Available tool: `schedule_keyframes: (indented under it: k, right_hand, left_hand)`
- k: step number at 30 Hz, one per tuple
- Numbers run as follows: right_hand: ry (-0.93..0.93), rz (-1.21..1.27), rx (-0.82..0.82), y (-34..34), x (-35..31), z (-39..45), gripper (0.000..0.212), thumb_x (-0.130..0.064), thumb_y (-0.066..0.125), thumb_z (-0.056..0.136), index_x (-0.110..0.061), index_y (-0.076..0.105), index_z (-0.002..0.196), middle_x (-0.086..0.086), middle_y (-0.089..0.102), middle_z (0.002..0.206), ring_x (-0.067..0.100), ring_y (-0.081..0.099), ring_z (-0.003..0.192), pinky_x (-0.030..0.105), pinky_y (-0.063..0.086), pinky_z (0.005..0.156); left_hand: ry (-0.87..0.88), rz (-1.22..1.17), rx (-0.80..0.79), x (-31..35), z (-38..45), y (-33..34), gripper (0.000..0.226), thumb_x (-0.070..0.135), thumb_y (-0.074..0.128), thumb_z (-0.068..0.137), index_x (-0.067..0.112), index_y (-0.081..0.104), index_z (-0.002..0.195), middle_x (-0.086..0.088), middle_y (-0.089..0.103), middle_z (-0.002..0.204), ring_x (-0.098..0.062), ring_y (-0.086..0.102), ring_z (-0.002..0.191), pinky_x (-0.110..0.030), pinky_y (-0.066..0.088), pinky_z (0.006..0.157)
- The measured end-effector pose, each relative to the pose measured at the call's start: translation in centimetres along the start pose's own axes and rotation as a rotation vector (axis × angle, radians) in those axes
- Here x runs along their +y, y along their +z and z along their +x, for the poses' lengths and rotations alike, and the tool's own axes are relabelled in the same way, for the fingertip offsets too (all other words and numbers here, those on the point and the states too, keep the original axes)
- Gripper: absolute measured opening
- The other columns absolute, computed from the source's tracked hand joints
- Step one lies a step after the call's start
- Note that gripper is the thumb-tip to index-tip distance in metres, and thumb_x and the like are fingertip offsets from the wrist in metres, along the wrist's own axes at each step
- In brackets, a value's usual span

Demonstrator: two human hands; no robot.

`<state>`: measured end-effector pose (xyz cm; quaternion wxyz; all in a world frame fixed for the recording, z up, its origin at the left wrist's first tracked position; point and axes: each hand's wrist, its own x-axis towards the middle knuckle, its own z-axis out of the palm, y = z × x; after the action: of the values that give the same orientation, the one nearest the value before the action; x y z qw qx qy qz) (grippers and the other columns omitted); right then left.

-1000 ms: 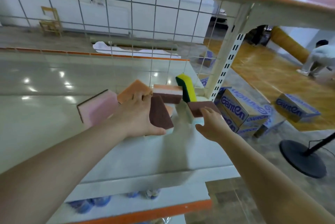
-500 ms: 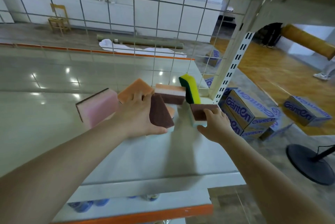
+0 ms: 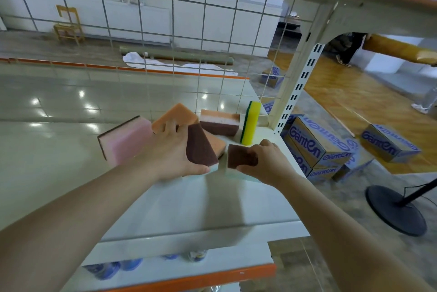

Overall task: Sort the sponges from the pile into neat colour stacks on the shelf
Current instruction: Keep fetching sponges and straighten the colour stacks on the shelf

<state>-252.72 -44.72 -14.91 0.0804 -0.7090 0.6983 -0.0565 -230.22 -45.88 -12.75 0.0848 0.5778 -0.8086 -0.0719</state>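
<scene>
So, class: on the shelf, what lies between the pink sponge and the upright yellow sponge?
In the head view, between the pink sponge and the yellow sponge lie an orange sponge and a brown-bottomed layered sponge.

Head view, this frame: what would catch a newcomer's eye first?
The jumble of sponges near the right end of the white shelf: the left hand grips a brown-faced sponge and the right hand holds another brown-topped sponge. A pink sponge juts out at left, and a yellow-green sponge stands on edge by the upright.
</scene>
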Motion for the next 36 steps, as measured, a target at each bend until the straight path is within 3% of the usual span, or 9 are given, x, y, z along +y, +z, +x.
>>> schedule_keyframes:
  k: [7,12,17,24,28,31,36]
  right_hand:
    - [0.025,0.006,-0.092,0.3,-0.2,-0.2,0.072,-0.056,0.066,0.075,-0.019,0.038,0.130,0.002,0.045,0.128,0.022,0.039,0.117,0.035,0.038,0.096]
    - [0.026,-0.005,-0.096,0.3,-0.8,-0.6,0.068,-0.049,0.068,0.075,-0.023,0.038,0.131,0.004,0.047,0.121,0.021,0.045,0.107,0.034,0.044,0.092]
    - [0.023,-0.009,-0.091,0.1,-1.4,-1.2,0.072,-0.049,0.070,0.074,-0.024,0.038,0.133,0.004,0.046,0.120,0.020,0.044,0.108,0.033,0.043,0.092]
    - [0.004,-0.060,-0.084,-0.1,-2.7,-2.5,0.076,-0.052,0.070,0.074,-0.019,0.038,0.135,0.006,0.041,0.123,0.023,0.040,0.113,0.031,0.039,0.091]
    - [-0.027,-0.051,-0.068,0.0,-3.7,-3.4,0.076,-0.053,0.070,0.073,-0.020,0.039,0.134,0.006,0.040,0.122,0.023,0.039,0.113,0.033,0.039,0.093]
    - [-0.048,-0.062,-0.058,0.1,-4.5,-4.0,0.076,-0.055,0.069,0.073,-0.022,0.039,0.134,0.005,0.039,0.122,0.024,0.038,0.114,0.035,0.039,0.094]
    - [-0.090,-0.071,-0.071,0.2,-6.7,-4.6,0.076,-0.056,0.068,0.073,-0.023,0.038,0.135,0.005,0.039,0.122,0.023,0.038,0.115,0.034,0.038,0.095]
  left_hand:
    - [-0.003,-0.028,-0.011,-0.5,-0.7,-0.2,0.111,0.073,0.062,0.061,0.020,0.012,0.144,-0.006,0.020,0.141,-0.026,0.025,0.130,-0.033,0.035,0.100]
    - [-0.007,-0.060,-0.019,-0.8,-1.2,-0.2,0.109,0.071,0.065,0.062,0.019,0.013,0.143,-0.005,0.020,0.140,-0.024,0.024,0.129,-0.032,0.034,0.100]
    - [-0.025,-0.070,-0.030,-1.1,-2.0,-0.3,0.108,0.070,0.066,0.062,0.019,0.015,0.143,-0.004,0.019,0.140,-0.024,0.024,0.129,-0.032,0.033,0.100]
    - [-0.046,-0.055,-0.063,-1.7,-3.9,-0.6,0.104,0.070,0.064,0.065,0.019,0.017,0.141,-0.005,0.024,0.133,-0.023,0.031,0.121,-0.030,0.036,0.091]
    - [-0.082,-0.029,-0.029,-2.3,-5.3,-0.6,0.103,0.072,0.062,0.064,0.016,0.021,0.140,-0.009,0.036,0.125,-0.025,0.036,0.116,-0.030,0.034,0.084]
    - [-0.097,0.008,-0.024,-2.9,-6.4,-0.4,0.100,0.074,0.060,0.064,0.013,0.028,0.137,-0.010,0.041,0.128,-0.028,0.037,0.118,-0.033,0.035,0.091]
    - [-0.135,0.029,-0.019,-4.5,-8.2,-0.8,0.104,0.074,0.059,0.065,0.011,0.025,0.140,-0.009,0.037,0.133,-0.028,0.032,0.124,-0.034,0.035,0.098]
